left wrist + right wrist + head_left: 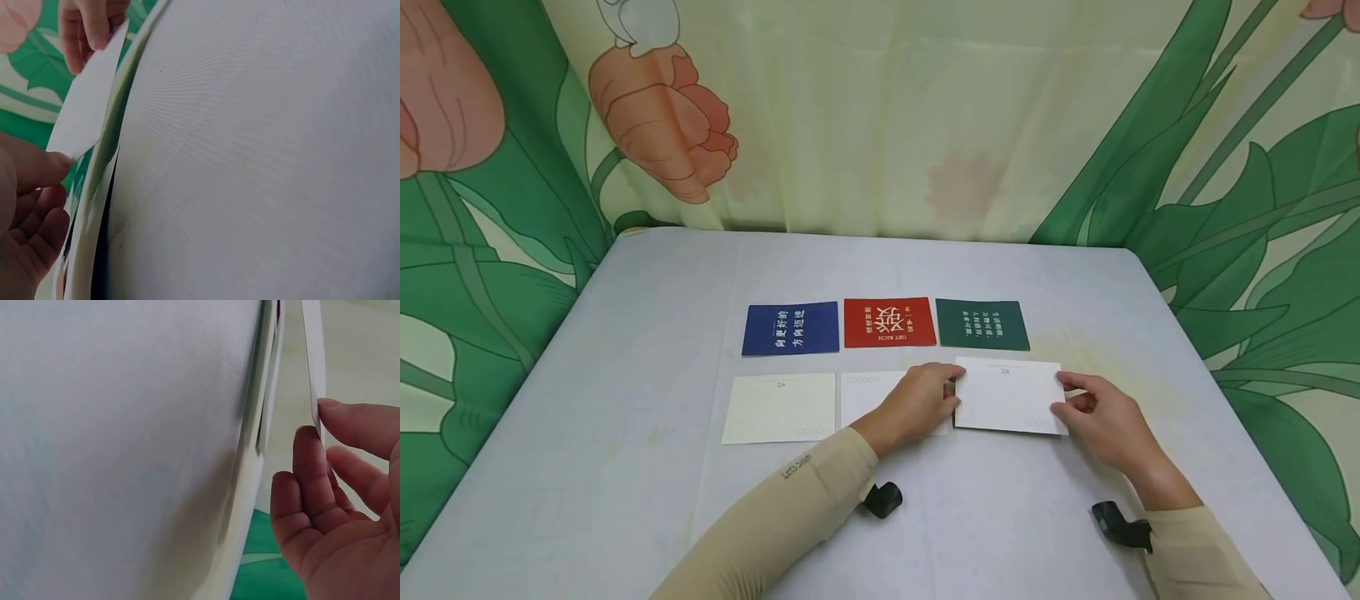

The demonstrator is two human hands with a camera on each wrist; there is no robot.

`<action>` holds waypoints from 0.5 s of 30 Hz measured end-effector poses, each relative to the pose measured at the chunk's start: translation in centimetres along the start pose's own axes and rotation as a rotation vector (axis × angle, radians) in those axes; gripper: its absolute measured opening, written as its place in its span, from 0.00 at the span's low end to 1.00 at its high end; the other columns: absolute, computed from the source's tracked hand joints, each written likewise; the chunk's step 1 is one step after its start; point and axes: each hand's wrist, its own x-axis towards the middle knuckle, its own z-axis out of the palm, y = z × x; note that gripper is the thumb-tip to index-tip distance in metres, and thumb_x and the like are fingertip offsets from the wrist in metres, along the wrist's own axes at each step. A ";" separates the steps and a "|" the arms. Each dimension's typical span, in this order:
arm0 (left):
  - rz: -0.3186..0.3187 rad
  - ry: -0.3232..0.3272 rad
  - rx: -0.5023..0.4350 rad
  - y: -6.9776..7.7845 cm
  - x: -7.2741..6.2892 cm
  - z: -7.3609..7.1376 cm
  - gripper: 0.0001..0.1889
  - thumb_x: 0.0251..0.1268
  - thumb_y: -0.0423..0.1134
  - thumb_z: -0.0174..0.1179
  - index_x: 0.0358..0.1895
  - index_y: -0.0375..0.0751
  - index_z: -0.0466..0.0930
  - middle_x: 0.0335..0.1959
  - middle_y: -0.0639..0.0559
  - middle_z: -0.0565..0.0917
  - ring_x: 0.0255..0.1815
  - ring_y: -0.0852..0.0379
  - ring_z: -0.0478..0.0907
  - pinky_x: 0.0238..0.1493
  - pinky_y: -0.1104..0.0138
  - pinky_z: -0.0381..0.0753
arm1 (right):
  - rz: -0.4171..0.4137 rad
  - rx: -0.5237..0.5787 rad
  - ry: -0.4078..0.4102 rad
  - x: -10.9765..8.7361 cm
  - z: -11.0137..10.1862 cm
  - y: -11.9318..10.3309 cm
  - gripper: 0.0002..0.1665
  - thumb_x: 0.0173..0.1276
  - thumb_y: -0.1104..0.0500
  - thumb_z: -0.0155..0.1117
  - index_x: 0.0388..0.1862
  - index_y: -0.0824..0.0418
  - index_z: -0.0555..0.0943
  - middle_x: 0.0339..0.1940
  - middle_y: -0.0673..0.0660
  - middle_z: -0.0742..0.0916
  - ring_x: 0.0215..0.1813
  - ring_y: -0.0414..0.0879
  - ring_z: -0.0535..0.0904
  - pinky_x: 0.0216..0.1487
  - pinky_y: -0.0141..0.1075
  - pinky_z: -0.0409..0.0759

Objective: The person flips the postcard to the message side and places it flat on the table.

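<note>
A white postcard is held between both hands, front right of the card rows, raised a little over the table. My left hand pinches its left edge; in the left wrist view the thumb lies on the corner. On the opposite short edge, my right hand pinches with thumb and fingers, and the right wrist view shows the card nearly edge-on. Under the left hand lies a second white postcard, partly covered by it. A cream postcard lies flat to its left.
Behind these lie a blue card, a red card and a green card in a row. A white cloth covers the table. Black wrist mounts sit at both sleeves. A floral curtain hangs behind.
</note>
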 end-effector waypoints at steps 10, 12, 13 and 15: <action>-0.032 -0.021 0.023 -0.2 0.3 0.4 0.22 0.65 0.31 0.67 0.63 0.36 0.79 0.36 0.53 0.78 0.39 0.60 0.73 0.36 0.78 0.73 | 0.010 -0.006 -0.042 0.6 0.1 0.0 0.34 0.69 0.62 0.68 0.69 0.73 0.70 0.58 0.70 0.78 0.45 0.55 0.80 0.36 0.27 0.79; -0.027 -0.013 0.035 -0.2 0.3 0.4 0.22 0.65 0.31 0.67 0.62 0.35 0.80 0.41 0.51 0.79 0.42 0.59 0.73 0.39 0.78 0.74 | 0.007 -0.003 -0.041 0.6 0.1 0.1 0.34 0.68 0.62 0.68 0.69 0.73 0.70 0.58 0.70 0.78 0.45 0.55 0.80 0.35 0.27 0.79; -0.027 -0.009 0.037 -0.1 0.3 0.5 0.22 0.65 0.31 0.67 0.62 0.36 0.80 0.44 0.50 0.79 0.44 0.59 0.73 0.40 0.78 0.75 | 0.007 -0.001 -0.041 0.6 0.1 0.1 0.33 0.68 0.62 0.68 0.69 0.73 0.70 0.57 0.70 0.78 0.45 0.55 0.80 0.35 0.27 0.79; -0.028 0.000 0.045 -0.1 0.2 0.5 0.22 0.64 0.31 0.67 0.62 0.36 0.80 0.51 0.48 0.77 0.47 0.58 0.73 0.44 0.78 0.75 | 0.012 -0.001 -0.044 0.6 0.2 0.2 0.34 0.68 0.62 0.68 0.69 0.73 0.70 0.57 0.70 0.78 0.45 0.55 0.80 0.35 0.27 0.79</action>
